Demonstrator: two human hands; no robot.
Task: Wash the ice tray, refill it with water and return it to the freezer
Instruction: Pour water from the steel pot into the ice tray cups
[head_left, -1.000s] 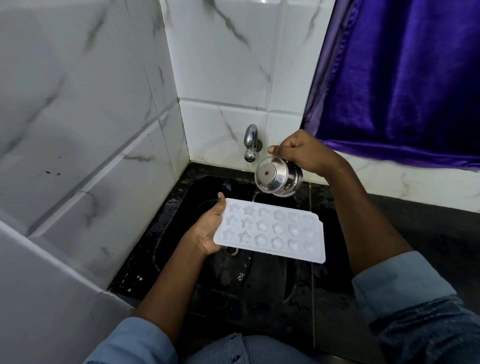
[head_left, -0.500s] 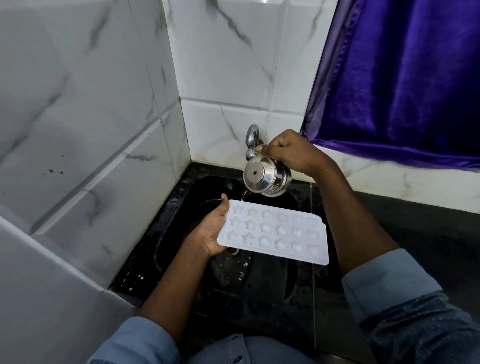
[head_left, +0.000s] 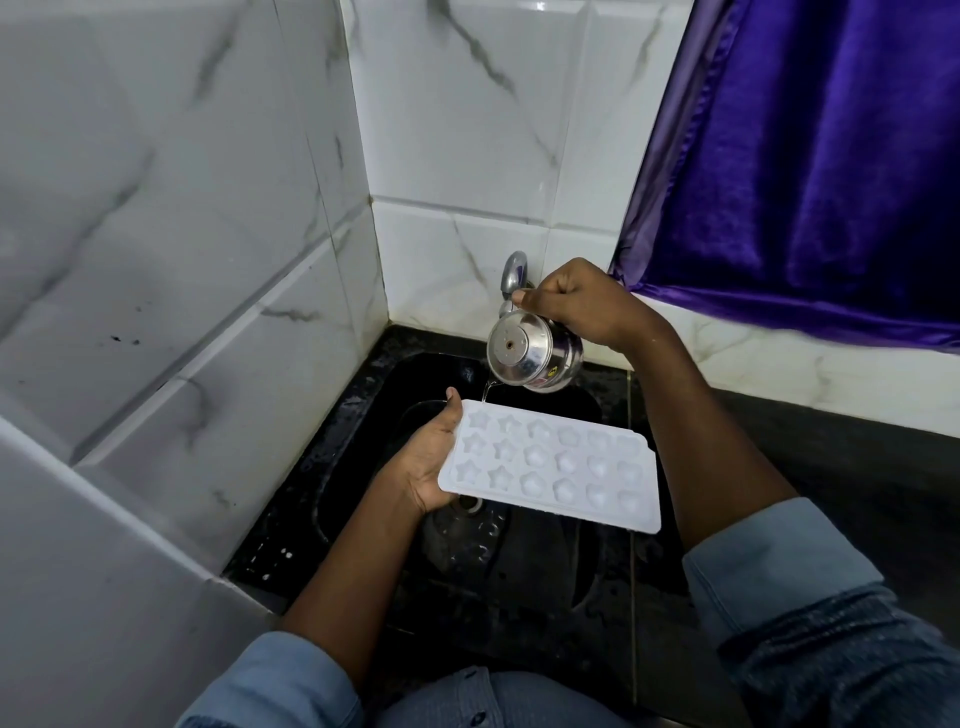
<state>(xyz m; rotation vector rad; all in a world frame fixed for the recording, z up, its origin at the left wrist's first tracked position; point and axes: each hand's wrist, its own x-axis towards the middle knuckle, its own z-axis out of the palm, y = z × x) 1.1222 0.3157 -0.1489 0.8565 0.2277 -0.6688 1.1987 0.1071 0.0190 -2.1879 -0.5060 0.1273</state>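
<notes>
A white ice tray with star-shaped and rounded cells is held level over the black sink. My left hand grips its left end, thumb on the rim. My right hand holds a small steel cup tipped toward the left above the tray's far left corner. A thin stream of water falls from the cup's lip onto that corner.
A chrome tap sticks out of the white marble-patterned tile wall behind the cup. A purple curtain hangs at the right over a dark counter. The sink drain lies under the tray.
My right hand has carried the tipped cup leftward along the tray, from near its middle to its far left corner. The tray has stayed nearly still in my left hand.
</notes>
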